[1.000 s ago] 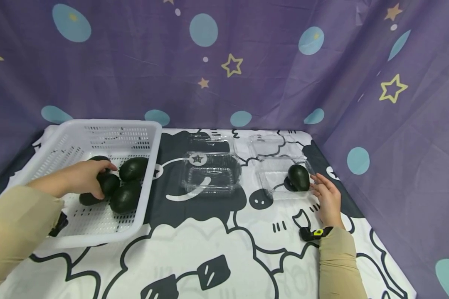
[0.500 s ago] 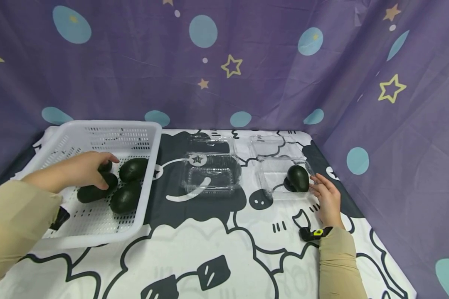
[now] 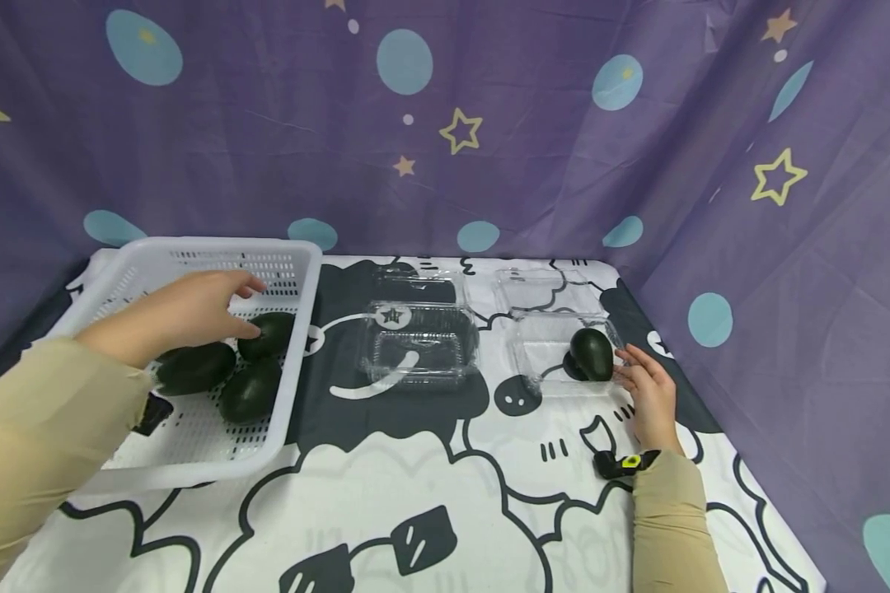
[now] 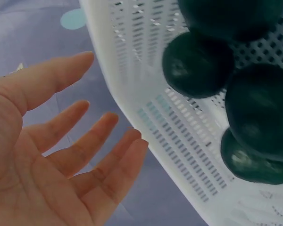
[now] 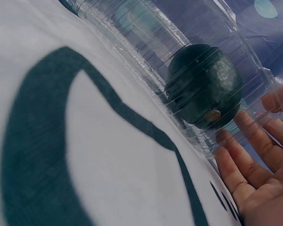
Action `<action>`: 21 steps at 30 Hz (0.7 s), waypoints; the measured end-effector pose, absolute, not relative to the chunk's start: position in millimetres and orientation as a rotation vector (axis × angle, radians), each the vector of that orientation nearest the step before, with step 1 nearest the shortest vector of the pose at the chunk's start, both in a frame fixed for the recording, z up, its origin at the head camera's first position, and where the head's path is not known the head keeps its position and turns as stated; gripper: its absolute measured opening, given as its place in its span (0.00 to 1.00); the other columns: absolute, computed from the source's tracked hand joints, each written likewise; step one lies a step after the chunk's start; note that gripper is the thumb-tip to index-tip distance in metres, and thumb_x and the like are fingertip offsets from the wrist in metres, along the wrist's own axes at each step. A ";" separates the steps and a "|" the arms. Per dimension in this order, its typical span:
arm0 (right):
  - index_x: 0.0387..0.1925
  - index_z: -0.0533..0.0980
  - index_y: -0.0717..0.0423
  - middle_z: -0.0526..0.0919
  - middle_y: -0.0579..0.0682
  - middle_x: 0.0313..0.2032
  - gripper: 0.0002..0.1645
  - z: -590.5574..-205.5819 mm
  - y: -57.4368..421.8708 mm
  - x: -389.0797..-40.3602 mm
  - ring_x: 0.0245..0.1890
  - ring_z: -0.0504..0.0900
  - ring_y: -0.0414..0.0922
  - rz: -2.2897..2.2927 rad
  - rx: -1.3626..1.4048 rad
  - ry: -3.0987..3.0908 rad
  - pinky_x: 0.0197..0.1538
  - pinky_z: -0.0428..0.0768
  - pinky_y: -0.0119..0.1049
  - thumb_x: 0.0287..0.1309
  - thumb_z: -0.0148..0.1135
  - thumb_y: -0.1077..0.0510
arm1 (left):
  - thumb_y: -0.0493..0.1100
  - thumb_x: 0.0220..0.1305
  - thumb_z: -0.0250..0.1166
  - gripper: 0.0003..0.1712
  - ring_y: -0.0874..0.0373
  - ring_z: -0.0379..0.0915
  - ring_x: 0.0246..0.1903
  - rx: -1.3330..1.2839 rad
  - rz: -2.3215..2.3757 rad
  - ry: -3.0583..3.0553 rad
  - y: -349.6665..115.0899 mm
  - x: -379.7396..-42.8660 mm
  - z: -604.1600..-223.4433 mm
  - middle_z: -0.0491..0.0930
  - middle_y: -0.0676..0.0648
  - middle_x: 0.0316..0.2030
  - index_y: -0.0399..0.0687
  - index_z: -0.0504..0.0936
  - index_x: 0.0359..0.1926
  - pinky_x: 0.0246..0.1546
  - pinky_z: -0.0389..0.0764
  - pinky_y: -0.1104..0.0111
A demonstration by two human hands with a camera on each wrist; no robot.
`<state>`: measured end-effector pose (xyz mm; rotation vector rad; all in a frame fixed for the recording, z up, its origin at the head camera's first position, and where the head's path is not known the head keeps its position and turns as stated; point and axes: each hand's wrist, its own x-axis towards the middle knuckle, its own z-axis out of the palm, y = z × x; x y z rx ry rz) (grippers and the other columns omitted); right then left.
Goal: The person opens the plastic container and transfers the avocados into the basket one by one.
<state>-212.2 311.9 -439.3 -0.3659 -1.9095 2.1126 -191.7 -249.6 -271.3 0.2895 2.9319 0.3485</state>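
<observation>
Several dark green avocados (image 3: 249, 394) lie in a white perforated plastic basket (image 3: 282, 416) at the left of the head view. My left hand (image 3: 185, 313) hovers over them, fingers spread and nothing held; its thumb overlaps the back right avocado (image 3: 273, 333). In the left wrist view the palm (image 4: 61, 160) shows bare beside the basket rim. At the right, one avocado (image 3: 592, 354) sits in an open clear clamshell box (image 3: 537, 350). My right hand (image 3: 647, 395) rests at that box's right side, relaxed fingertips against the wall. The right wrist view shows these fingers (image 5: 247, 167) next to the avocado.
A second open clear clamshell box (image 3: 421, 346) stands between the basket and the right box. Both lids (image 3: 545, 290) lie back toward the purple curtain (image 3: 519, 189). A cartoon-printed cloth (image 3: 386, 461) covers the table.
My left hand has lifted off the left avocados and moved right and away from me, uncovering the avocado below it. My right hand and the boxes have stayed put.
</observation>
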 end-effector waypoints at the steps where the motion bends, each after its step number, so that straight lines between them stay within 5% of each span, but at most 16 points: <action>1: 0.68 0.66 0.66 0.82 0.38 0.43 0.28 -439.3 312.2 -212.2 0.38 0.81 0.34 2.109 -0.365 -1.911 0.42 0.79 0.24 0.68 0.43 0.68 | 0.45 0.59 0.70 0.38 0.29 0.69 0.57 0.280 0.357 2.929 -246.5 -192.2 -270.4 0.73 0.26 0.59 0.32 0.69 0.66 0.53 0.73 0.38; 21: 0.69 0.66 0.65 0.82 0.37 0.43 0.28 -437.6 312.1 -213.5 0.39 0.81 0.34 2.112 -0.408 -1.935 0.43 0.79 0.24 0.69 0.44 0.67 | 0.48 0.64 0.66 0.35 0.32 0.71 0.58 0.271 0.561 2.984 -210.7 -196.8 -254.6 0.74 0.28 0.60 0.34 0.68 0.66 0.54 0.74 0.42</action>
